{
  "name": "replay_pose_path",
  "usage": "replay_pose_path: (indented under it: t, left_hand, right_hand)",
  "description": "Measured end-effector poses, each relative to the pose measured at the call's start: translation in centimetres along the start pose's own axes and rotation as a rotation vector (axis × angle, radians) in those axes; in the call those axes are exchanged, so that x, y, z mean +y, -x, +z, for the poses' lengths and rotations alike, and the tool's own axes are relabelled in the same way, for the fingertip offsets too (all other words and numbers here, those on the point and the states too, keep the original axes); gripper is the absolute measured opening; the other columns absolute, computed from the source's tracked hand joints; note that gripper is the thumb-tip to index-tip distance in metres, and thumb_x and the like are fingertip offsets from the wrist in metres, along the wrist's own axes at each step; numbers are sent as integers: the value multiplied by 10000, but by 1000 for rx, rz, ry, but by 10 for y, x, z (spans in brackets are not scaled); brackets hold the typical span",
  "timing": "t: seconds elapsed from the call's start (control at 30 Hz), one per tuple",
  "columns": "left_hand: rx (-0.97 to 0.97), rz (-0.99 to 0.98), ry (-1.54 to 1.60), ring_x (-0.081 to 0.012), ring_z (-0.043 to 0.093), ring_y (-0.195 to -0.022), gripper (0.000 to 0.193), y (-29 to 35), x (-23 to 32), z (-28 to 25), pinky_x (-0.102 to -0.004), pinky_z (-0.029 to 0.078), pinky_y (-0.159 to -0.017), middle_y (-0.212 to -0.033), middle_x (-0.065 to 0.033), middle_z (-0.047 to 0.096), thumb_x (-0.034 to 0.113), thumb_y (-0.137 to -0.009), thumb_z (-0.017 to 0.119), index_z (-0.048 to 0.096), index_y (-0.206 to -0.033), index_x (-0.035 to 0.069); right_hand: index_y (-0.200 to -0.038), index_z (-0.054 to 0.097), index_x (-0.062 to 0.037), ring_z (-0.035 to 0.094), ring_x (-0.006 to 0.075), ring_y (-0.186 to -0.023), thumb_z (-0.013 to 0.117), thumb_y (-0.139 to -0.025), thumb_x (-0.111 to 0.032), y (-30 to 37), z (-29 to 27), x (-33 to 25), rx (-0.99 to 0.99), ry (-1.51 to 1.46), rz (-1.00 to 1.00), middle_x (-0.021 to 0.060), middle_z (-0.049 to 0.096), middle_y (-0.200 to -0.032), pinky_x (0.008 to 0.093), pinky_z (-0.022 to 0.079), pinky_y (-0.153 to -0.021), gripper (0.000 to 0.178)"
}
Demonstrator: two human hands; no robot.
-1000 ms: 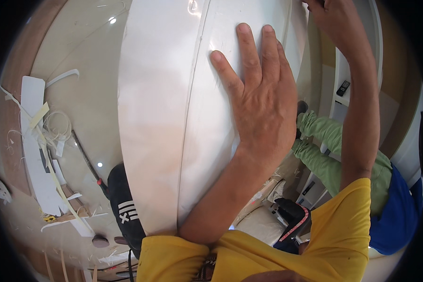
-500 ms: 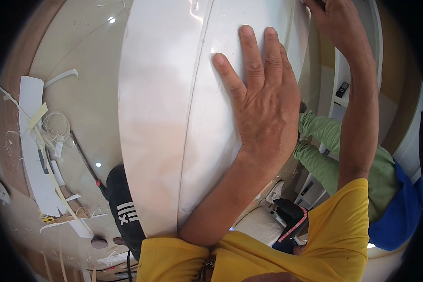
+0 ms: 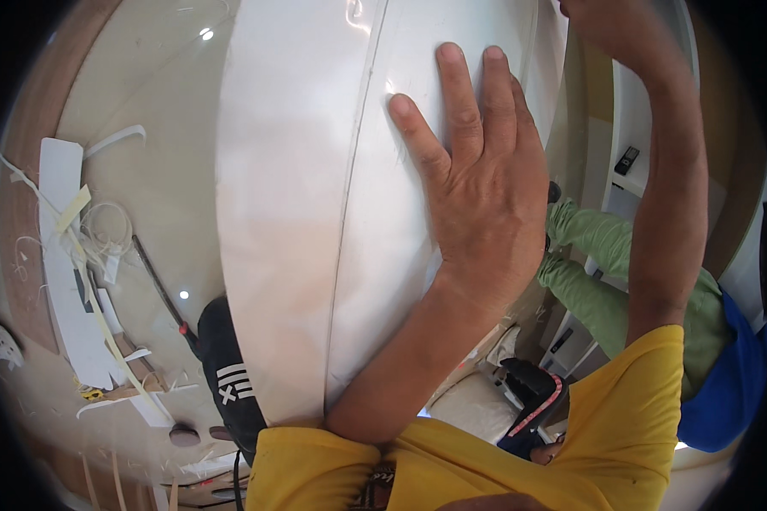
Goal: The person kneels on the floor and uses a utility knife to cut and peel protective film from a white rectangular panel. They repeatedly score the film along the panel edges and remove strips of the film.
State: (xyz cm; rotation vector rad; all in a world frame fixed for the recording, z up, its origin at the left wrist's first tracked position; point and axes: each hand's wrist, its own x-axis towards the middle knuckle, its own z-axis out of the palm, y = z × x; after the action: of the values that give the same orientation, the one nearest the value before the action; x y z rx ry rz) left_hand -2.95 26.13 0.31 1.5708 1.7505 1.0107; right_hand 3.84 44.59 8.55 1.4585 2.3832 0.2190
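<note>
A long white panel (image 3: 285,170) with a dark lengthwise seam runs from the top of the view down to my chest. My left hand (image 3: 490,170) lies flat on the panel to the right of the seam, fingers stretched and spread, pressing nothing but its smooth surface. Up by the panel's right edge is my right hand (image 3: 612,27), partly cut off by the top of the picture. Its fingers look curled, and whatever they hold is out of sight.
On the floor at left lie a white strip (image 3: 64,298), a coil of thin edging (image 3: 106,228) and other scraps. A dark rod with a red collar (image 3: 159,285) touches a black cap-like thing (image 3: 230,366). A person in green trousers (image 3: 592,238) is at right, by white shelving (image 3: 631,128).
My right hand and forearm have shifted up and to the right, leaving more of the hand outside the picture. My left hand stays flat at the same place on the panel.
</note>
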Motion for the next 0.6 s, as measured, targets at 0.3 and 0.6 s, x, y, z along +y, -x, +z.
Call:
replay_pose_path:
  t: [0.3,0.6]
  left_hand:
    - [5,-9,-13,-460,234,-1545,461,1,2,2,-742,12,-1204,-1523,-179,484,66,-834,641,672,-1272,-77]
    - [-5,-4,13,-466,236,-1545,485,1,0,1,-748,2,-1203,-1524,-192,487,57,-824,638,657,-1285,-93]
  right_hand:
    - [-954,732,64,711,314,-744,663,-875,-57,16,-12,-2,-2,-338,56,239,706,-822,403,537,-715,160]
    - [-974,742,60,715,371,-777,681,-869,-46,21,2,-9,147,-174,-29,256,720,-871,405,543,-736,161]
